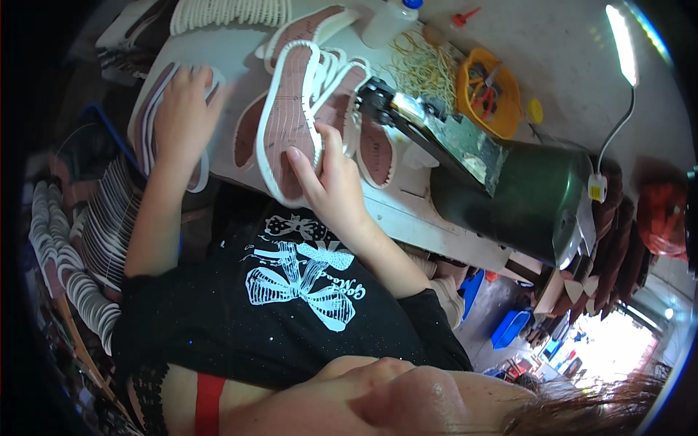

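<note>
My right hand [331, 178] grips the edge of a white shoe sole with a brown insole [287, 116], lying on the white worktable [218, 51] in front of a dark green sewing machine [502, 182]. The machine's head [378, 98] sits just right of the sole. My left hand [182, 109] lies flat, fingers spread, on a stack of brown and white soles [149, 120] at the table's left edge. More soles [367, 142] overlap beneath the held one.
A yellow bowl with scissors [488, 93], a heap of rubber bands [422, 69], a white bottle [389, 22] and a lit gooseneck lamp [622, 43] stand beyond the machine. Rows of stacked white soles [80, 247] fill racks at the left.
</note>
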### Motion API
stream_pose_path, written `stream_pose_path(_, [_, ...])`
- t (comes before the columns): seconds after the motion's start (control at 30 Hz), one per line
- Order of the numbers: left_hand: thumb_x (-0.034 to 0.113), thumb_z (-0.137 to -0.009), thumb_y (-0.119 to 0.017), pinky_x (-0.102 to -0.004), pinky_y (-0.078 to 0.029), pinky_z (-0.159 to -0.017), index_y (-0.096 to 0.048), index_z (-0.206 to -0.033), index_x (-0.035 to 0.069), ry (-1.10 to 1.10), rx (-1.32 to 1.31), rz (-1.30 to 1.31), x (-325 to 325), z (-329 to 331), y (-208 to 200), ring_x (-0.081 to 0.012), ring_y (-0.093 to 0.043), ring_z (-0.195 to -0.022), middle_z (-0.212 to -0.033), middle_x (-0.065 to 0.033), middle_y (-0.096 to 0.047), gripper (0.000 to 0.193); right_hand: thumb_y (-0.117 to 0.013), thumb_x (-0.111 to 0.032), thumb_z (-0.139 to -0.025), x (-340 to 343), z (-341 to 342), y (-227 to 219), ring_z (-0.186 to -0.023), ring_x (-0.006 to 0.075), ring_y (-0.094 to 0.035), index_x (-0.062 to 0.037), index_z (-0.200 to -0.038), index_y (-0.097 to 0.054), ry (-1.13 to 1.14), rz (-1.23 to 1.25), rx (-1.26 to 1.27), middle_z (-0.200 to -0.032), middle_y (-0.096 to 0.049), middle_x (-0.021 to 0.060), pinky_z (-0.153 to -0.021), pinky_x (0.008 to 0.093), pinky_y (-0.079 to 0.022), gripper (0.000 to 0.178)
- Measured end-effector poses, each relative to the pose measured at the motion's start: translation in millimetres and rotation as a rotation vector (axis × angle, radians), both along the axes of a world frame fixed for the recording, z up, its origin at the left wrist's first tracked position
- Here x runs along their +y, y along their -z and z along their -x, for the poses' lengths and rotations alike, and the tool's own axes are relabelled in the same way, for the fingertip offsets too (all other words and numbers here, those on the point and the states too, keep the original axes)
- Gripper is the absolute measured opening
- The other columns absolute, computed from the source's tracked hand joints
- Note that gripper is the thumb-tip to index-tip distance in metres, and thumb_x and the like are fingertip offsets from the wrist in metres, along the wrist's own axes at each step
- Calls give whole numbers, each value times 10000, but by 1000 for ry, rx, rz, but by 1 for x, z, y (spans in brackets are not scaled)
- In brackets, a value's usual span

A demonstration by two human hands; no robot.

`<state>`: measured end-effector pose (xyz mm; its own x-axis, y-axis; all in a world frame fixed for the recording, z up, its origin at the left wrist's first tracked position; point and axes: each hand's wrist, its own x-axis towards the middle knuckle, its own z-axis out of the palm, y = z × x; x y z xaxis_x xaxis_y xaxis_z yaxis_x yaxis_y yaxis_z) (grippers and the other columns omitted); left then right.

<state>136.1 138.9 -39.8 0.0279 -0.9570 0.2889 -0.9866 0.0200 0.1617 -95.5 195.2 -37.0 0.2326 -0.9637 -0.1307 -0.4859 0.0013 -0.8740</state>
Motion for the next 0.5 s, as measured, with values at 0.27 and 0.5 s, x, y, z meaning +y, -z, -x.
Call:
stream_pose_path(0.27, [145,-663,-635,-408,-384,-812,-644,-720,-3,5,-125,-265,44,-48,46,-270,-470,-989,-929,-105,-521,160,-646,-203,-834,4,-4,5,-443,239,-563,-24,-1246,-447,-133,177,156,-528,-563,83,-436,338,-429,491])
stream_pose_path(0.5, [48,-660,-609,-407,-414,-783,-523,-607,-31,105,352,6,33,-31,8,-290,-498,-907,-907,-110,-529,128,-691,-173,-816,24,1,5,-778,173,-609,-10,-1088,-596,-178,89,-247,-844,-656,81,-725,277,-470,332])
